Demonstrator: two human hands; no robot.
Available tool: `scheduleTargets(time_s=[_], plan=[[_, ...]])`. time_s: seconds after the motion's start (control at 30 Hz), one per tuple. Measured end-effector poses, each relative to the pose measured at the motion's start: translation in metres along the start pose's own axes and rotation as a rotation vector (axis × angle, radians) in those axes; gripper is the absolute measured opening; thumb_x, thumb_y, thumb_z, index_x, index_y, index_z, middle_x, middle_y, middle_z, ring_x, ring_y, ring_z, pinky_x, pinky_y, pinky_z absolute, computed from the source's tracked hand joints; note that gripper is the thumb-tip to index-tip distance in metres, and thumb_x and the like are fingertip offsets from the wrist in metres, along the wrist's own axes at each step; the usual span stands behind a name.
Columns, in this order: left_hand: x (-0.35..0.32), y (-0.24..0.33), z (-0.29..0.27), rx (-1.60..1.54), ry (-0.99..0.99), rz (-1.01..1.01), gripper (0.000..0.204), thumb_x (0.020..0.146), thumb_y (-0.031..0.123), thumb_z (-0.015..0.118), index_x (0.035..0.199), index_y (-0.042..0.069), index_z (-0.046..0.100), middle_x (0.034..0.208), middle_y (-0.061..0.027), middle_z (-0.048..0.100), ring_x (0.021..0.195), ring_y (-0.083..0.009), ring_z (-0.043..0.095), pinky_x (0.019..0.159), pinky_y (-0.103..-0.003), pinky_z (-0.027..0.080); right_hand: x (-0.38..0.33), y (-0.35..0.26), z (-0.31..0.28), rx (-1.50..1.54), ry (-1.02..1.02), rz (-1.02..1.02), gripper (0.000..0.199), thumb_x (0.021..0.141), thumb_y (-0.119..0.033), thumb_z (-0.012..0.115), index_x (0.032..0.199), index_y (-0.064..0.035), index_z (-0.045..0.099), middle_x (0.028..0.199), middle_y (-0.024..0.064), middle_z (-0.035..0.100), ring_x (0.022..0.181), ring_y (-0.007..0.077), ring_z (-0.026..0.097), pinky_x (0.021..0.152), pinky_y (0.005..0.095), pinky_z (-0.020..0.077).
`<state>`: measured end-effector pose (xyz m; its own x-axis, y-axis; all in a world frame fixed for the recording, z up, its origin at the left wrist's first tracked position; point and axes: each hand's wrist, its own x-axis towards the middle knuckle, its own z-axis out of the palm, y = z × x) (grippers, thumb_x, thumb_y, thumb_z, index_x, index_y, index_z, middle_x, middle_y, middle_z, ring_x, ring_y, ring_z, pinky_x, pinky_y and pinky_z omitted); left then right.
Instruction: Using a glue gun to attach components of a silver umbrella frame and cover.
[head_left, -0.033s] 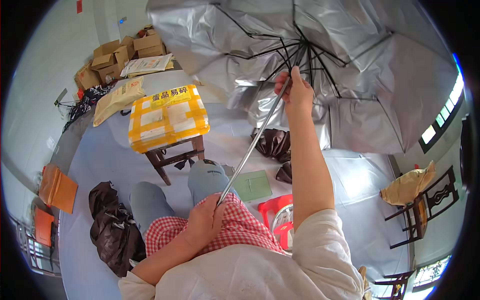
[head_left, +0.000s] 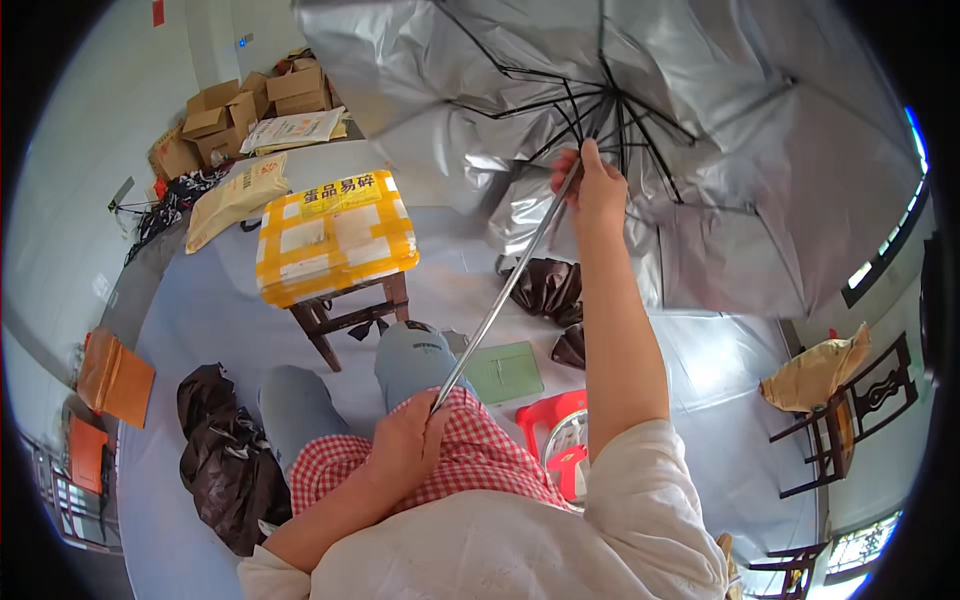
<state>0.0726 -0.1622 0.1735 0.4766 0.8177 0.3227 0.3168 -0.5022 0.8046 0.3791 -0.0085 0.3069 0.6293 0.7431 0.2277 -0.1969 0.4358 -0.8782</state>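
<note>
Head view: the umbrella (head_left: 700, 150) fills the frame from 12 to 2 o'clock, its silver canopy spread but slack and creased, black ribs (head_left: 640, 120) fanning out from the hub; the metal shaft (head_left: 505, 290) runs down toward 6 o'clock; the right hand (head_left: 597, 185) is clamped round the shaft's top just under the hub, fingers closed on it, arm stretched up; the left hand (head_left: 405, 445) is wrapped tight round the shaft's lower end, just above a red-checked cloth (head_left: 470, 450) on the lap; judging by the sagging panels, the canopy is opened most of the way but not yet taut, so the last push at the hub seems left, though the runner itself is hidden behind the fingers; a yellow-taped box (head_left: 335, 235) sits on a wooden stool (head_left: 345, 315) at 10 o'clock, black bags (head_left: 225, 455) on the floor at 8 o'clock; against the earlier frame nothing has shifted: both grips, shaft and canopy match.
</note>
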Motion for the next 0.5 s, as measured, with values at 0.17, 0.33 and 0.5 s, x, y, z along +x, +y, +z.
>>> scheduleTargets(time_s=[0.17,0.33,0.5], plan=[[0.009,-0.009,0.005,-0.151,-0.014,-0.056,0.015,0.094,0.012,0.055,0.103,0.0,0.059,0.076,-0.0173,0.059,0.061,-0.0269,0.057,0.06,-0.034,0.047,-0.018,0.05,-0.007,0.082,0.053,-0.001,0.032,0.097,-0.027,0.056,0.089,0.0042,0.061,0.076,0.0131,0.065,0.058,0.0217,0.061,0.054,0.0313,0.0519],[0.026,-0.008,0.006,-0.466,-0.143,-0.295,0.014,0.1,0.013,0.048,0.1,0.003,0.056,0.062,0.0062,0.044,0.051,-0.0016,0.036,0.046,-0.02,0.031,-0.047,0.085,-0.003,0.277,-0.039,0.162,0.034,0.099,-0.028,0.05,0.092,0.0031,0.06,0.079,0.0128,0.064,0.065,0.0232,0.062,0.064,0.0364,0.0531],[0.052,-0.007,0.002,-0.639,-0.033,-0.416,0.016,0.1,0.016,0.047,0.098,0.003,0.056,0.062,0.0061,0.043,0.051,-0.0014,0.035,0.046,-0.019,0.028,-0.122,0.119,0.017,0.29,-0.345,0.508,0.034,0.099,-0.032,0.049,0.103,-0.0006,0.061,0.095,0.0135,0.067,0.079,0.025,0.066,0.074,0.0368,0.0533]])
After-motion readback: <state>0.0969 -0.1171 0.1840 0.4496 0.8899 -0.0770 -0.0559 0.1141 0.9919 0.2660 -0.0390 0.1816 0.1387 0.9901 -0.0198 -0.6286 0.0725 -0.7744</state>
